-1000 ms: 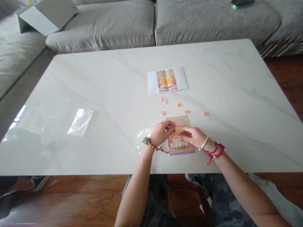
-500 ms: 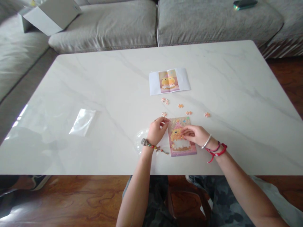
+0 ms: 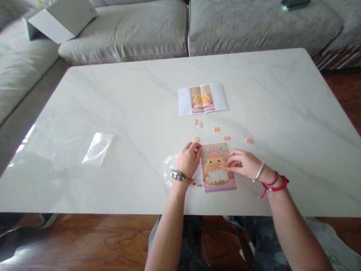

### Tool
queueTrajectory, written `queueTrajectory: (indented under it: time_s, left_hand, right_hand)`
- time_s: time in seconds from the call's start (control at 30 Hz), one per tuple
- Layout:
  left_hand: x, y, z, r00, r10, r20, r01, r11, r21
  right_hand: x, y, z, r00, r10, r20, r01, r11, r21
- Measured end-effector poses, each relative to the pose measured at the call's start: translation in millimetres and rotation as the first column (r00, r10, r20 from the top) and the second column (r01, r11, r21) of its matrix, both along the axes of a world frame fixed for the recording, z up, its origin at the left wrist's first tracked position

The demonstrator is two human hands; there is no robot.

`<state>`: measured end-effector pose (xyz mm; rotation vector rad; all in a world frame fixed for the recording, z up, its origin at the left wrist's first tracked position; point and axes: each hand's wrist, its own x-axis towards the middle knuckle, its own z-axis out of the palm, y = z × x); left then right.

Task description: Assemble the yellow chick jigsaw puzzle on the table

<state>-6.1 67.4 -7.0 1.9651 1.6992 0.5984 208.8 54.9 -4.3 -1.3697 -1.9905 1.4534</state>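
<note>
A small, partly filled jigsaw puzzle (image 3: 216, 186) lies flat near the table's front edge, showing a yellow animal in a pink hat. A white patch without pieces shows in its lower middle. My right hand (image 3: 244, 163) is over its right edge, thumb and fingers pinched on a small orange puzzle piece (image 3: 226, 168). At the upper left corner my left hand (image 3: 189, 160) touches the puzzle's edge with curled fingers; whether anything is between them is hidden. Several loose puzzle pieces (image 3: 216, 129) lie beyond the puzzle, one of them close to my left fingertips.
A creased sheet with the reference picture (image 3: 201, 98) lies farther back. A clear plastic bag (image 3: 98, 148) is to the left, and a round transparent plastic item (image 3: 168, 169) sits beside my left wrist. Behind the marble-patterned table (image 3: 126, 98) stands a grey sofa (image 3: 126, 30).
My right hand has drawn back rightward from the puzzle's middle to its right edge, uncovering the animal's face. My left hand stays at the upper left corner. The view has shifted slightly.
</note>
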Motion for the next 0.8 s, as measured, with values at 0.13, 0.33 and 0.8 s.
queueTrajectory:
  time_s: [0.13, 0.33, 0.8]
  left_hand:
    - [2, -6, 2.2, 1.000, -0.008, -0.012, 0.008, 1.000, -0.007]
    - [3, -21, 0.9, 0.999, 0.025, -0.027, -0.025, 1.000, -0.014]
    - [-16, -4, -20.5, 0.956, 0.277, -0.097, -0.265, 0.957, 0.116]
  right_hand:
    - [-9, -7, 0.9, 0.999, -0.001, 0.034, -0.002, 0.996, 0.086]
    - [-13, -21, 0.6, 0.993, -0.118, 0.027, 0.108, 0.967, 0.231]
    - [28, 12, -24.9, 0.844, -0.517, 0.143, 0.386, 0.771, 0.506]
